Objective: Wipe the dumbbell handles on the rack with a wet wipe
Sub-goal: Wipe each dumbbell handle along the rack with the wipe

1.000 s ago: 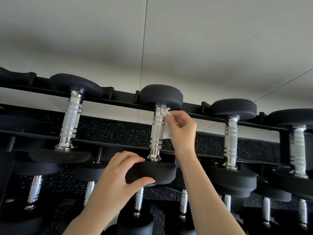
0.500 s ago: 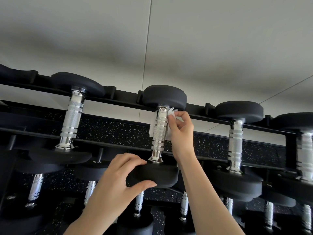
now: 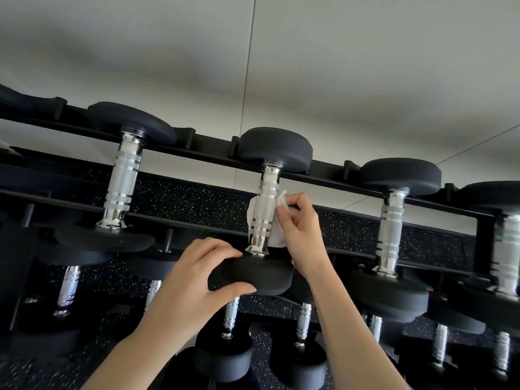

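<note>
Moved down the handle (image 3: 263,212), pinching one wipe (image 3: 277,235) in right hand (image 3: 302,229), clamping the near weight (image 3: 253,274) with left hand (image 3: 194,280). Four dumbbells (image 3: 121,187) on top rail (image 3: 211,150), more beneath.

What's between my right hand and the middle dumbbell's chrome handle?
In the head view, the white wet wipe: the right hand pinches it beside the handle, and it wraps round behind the handle.

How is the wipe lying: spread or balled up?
Spread: the wet wipe shows on both sides of the handle, passing behind it.
</note>
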Demonstrator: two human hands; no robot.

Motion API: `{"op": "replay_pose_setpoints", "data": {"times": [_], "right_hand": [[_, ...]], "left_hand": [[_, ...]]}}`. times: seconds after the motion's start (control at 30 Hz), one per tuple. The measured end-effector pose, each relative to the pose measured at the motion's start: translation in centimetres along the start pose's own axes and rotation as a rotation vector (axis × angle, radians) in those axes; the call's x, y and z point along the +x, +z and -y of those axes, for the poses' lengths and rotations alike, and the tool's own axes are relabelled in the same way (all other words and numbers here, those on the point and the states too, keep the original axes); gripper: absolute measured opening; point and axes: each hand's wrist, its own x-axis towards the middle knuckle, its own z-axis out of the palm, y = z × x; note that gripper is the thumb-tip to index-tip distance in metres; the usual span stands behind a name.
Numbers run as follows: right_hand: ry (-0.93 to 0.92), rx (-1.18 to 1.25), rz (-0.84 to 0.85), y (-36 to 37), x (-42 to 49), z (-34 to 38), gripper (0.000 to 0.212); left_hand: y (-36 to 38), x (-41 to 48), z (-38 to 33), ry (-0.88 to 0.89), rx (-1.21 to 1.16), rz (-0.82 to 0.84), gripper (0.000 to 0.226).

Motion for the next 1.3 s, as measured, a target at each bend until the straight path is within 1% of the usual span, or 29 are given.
{"op": "replay_pose_setpoints", "data": {"times": [0.13, 0.3, 0.4, 0.57, 0.63, 0.8, 0.9, 1.0, 1.2, 1.3], "right_hand": [[0.007, -0.089, 0.066, -0.5, -0.9, -0.7, 0.005], [0.033, -0.171, 0.138, -1.2, -2.2, -0.7, 0.01], [0.036, -0.206, 0.139, -1.4, -2.5, 0.0, 0.014], [0.069, -0.229, 0.161, -2.0, -3.4, 1.2, 0.011], [0.044, -0.27, 0.166, -2.2, -3.9, 1.3, 0.012], [-0.015, -0.373, 0.112, -2.0, -4.2, 1.9, 0.012], [-0.02, -0.491, 0.112, -1.6, -4.1, 3.0, 0.013], [-0.08, -0.63, 0.116, -0.8, -4.1, 3.7, 0.012], [-0.182, -0.786, 0.197, 0.9, -3.5, 4.6, 0.01], [-0.191, -0.958, 0.239, 2.1, -3.2, 5.1, 0.008]], "left_hand": [[0.0, 0.1, -0.1, -0.011, -0.012, -0.009, 0.05], [0.0, 0.1, -0.1, -0.017, -0.016, -0.002, 0.049], [0.0, 0.0, -0.2, -0.023, -0.018, -0.002, 0.047], [-0.1, 0.1, -0.1, -0.012, -0.018, 0.009, 0.046], [-0.1, 0.1, 0.0, -0.006, -0.023, 0.01, 0.046], [0.1, 0.1, 0.3, 0.001, -0.032, 0.023, 0.048], [0.0, 0.0, 0.5, -0.004, -0.041, 0.037, 0.05], [0.0, 0.0, 0.6, -0.015, -0.054, 0.045, 0.053], [0.0, 0.1, 0.9, -0.037, -0.103, 0.05, 0.057], [0.1, 0.1, 1.1, -0.067, -0.163, 0.032, 0.055]]}}
